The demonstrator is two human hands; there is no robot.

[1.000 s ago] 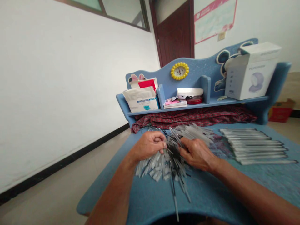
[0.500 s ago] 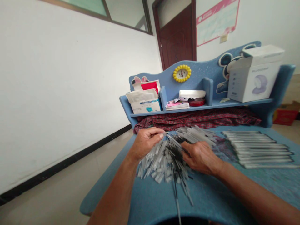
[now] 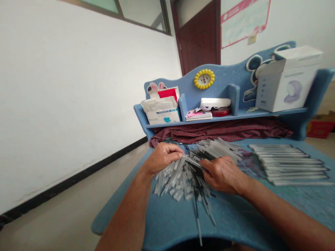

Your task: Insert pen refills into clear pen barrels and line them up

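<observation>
My left hand (image 3: 166, 157) is closed in a pinch at the end of a slim clear plastic tube (image 3: 192, 161). My right hand (image 3: 222, 174) is closed around the other end of what looks like the same slender piece; its fingers partly hide it. Beneath both hands lies a loose pile of short translucent tubes (image 3: 174, 179). Mixed in are thin black-and-grey sticks (image 3: 196, 212) that look like pen refills, some pointing toward me. Behind my right hand lies a bundle of longer translucent tubes (image 3: 220, 148).
At right, a neat row of clear tubes with dark ends (image 3: 290, 165) lies on the blue table (image 3: 167, 223). Across the back runs a shelf (image 3: 246, 113) holding a mask box (image 3: 164, 113), a white carton (image 3: 285, 83) and a red round tin (image 3: 220, 111). Plaid cloth (image 3: 222, 129) is tucked below.
The tips of my hands' pieces have come together: the slender piece from my right hand now meets my left fingertips. The view has shifted slightly.
</observation>
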